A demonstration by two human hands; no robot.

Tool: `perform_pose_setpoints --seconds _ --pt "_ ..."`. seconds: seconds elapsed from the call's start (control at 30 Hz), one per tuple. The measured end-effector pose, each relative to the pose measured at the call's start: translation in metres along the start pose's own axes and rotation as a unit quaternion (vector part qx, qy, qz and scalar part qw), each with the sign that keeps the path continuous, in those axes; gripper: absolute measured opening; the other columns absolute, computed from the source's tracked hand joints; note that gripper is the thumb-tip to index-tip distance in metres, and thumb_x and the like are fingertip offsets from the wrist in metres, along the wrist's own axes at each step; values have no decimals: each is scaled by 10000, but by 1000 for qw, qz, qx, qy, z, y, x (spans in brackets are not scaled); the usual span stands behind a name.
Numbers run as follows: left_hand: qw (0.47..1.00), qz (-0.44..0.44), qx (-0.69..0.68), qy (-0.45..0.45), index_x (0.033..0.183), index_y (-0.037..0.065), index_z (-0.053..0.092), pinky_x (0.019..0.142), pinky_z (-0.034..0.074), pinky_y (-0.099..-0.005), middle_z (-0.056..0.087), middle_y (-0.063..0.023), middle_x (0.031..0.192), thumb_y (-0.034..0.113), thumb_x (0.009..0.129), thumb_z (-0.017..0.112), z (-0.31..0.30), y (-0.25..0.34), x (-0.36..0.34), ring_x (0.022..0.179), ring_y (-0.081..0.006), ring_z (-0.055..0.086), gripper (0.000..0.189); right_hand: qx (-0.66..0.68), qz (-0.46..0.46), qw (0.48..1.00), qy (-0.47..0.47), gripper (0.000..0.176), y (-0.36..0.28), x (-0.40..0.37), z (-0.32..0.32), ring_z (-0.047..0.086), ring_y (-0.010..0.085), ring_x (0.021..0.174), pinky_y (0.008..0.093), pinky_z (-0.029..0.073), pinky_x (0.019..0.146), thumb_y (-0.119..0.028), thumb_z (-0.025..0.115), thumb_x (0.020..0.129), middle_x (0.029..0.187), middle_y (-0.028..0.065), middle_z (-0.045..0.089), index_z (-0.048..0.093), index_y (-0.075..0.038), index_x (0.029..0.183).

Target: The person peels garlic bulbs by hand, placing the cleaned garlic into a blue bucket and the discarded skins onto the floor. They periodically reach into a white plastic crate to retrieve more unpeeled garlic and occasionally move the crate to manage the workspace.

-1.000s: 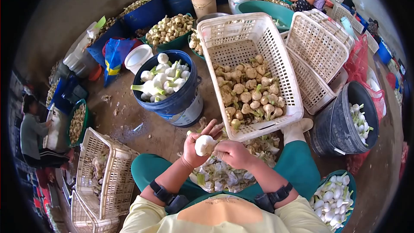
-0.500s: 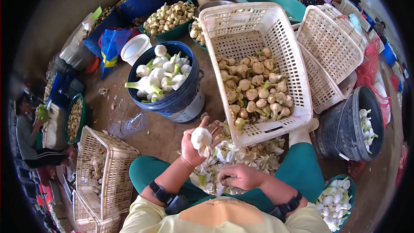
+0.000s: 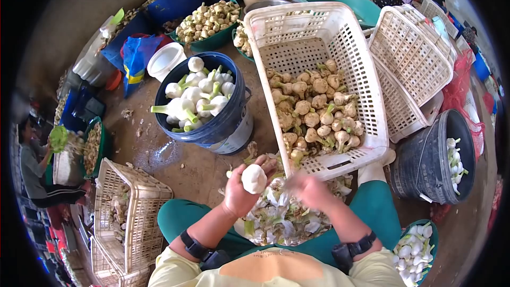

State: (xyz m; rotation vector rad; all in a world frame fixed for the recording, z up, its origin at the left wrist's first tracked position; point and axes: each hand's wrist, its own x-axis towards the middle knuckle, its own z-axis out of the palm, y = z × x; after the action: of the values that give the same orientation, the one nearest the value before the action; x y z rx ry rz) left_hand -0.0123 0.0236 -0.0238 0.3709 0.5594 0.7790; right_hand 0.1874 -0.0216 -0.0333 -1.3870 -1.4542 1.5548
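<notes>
My left hand (image 3: 237, 195) is wrapped round a peeled white garlic bulb (image 3: 254, 179), held above the heap between my knees. To its right my right hand (image 3: 312, 192) is smeared by motion, so I cannot make out its fingers or whether they hold anything. Under both hands lies a pile of garlic skins (image 3: 287, 218). Beyond them a white plastic crate (image 3: 378, 122) leans towards me, with unpeeled garlic bulbs (image 3: 313, 107) at its lower end. A blue bucket (image 3: 212, 137) full of clean white garlic with green stems stands ahead on the left.
At right a black bucket (image 3: 419, 154) lies tilted with peeled garlic inside; a green basin (image 3: 434, 250) of peeled garlic sits below it. Stacked crates (image 3: 130, 212) stand at left. Several tubs and other people are farther off, one person (image 3: 34, 165) at left.
My left hand has turned the garlic bulb, which now looks smoother and whiter. My right hand has moved from near my lap up and right, towards the crate's edge.
</notes>
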Motion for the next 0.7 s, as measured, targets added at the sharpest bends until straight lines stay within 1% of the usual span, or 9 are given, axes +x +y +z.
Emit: perform_pose_setpoints --seconds 0.07,0.1,0.23,0.33,0.4,0.43,0.5,0.63,0.7 --pt "1000 22 6 -2 1361 43 273 980 339 -337 385 -169 1347 386 900 233 6 21 9 1217 -284 396 576 -371 -176 902 -133 335 17 -19 22 609 228 855 358 487 740 -50 527 774 914 135 627 577 -61 1106" --pt "997 61 38 10 1342 41 310 938 383 -345 416 -164 1324 401 897 246 14 37 14 1173 -274 446 576 -386 -62 893 -222 347 -4 -21 17 565 293 987 412 453 838 -53 522 757 1027 190 589 581 -69 1099" --pt "896 384 139 171 1228 3 432 854 430 -319 571 -109 1044 442 893 436 23 124 49 956 -213 554 552 -346 57 936 -12 340 -29 23 -46 571 323 941 401 459 819 -67 511 756 994 193 590 584 -66 1089" --pt "659 536 348 397 1370 -18 164 1039 233 -331 357 -193 1294 307 832 609 45 161 49 1238 -255 326 770 -432 47 896 86 300 32 84 -71 580 341 909 402 464 792 -82 534 751 972 197 598 592 -39 1042" --pt "631 585 395 322 1400 27 31 1085 96 -395 82 -188 1450 307 776 673 39 145 45 1342 -268 120 938 -455 100 885 15 325 82 124 -63 566 340 966 406 468 811 -56 517 763 1033 204 585 601 -104 1074" --pt "645 577 415 279 1402 41 29 1086 77 -422 50 -194 1454 294 732 718 35 130 41 1351 -274 78 994 -644 72 745 -160 323 67 123 -57 513 319 1077 382 442 876 -109 522 800 1177 168 528 591 -145 1113" --pt "685 512 460 237 1391 15 73 1070 153 -404 100 -187 1420 319 727 721 12 99 34 1307 -297 165 976 -555 79 822 -103 294 86 126 -49 386 292 1212 366 385 947 -209 503 827 1307 143 402 602 -209 1104" --pt "639 372 648 181 1338 77 289 1020 303 -402 202 -135 1391 167 742 711 -12 51 8 1276 -264 269 736 -605 66 773 -177 389 81 142 -46 530 299 1037 349 419 899 -122 547 751 1133 153 546 574 -166 1137" --pt "736 294 604 92 1312 95 351 934 403 -359 290 -132 1360 107 777 665 -14 30 0 1208 -246 377 621 -594 74 782 -173 410 66 127 -61 535 304 1025 348 420 897 -95 573 735 1135 159 543 578 -165 1139"
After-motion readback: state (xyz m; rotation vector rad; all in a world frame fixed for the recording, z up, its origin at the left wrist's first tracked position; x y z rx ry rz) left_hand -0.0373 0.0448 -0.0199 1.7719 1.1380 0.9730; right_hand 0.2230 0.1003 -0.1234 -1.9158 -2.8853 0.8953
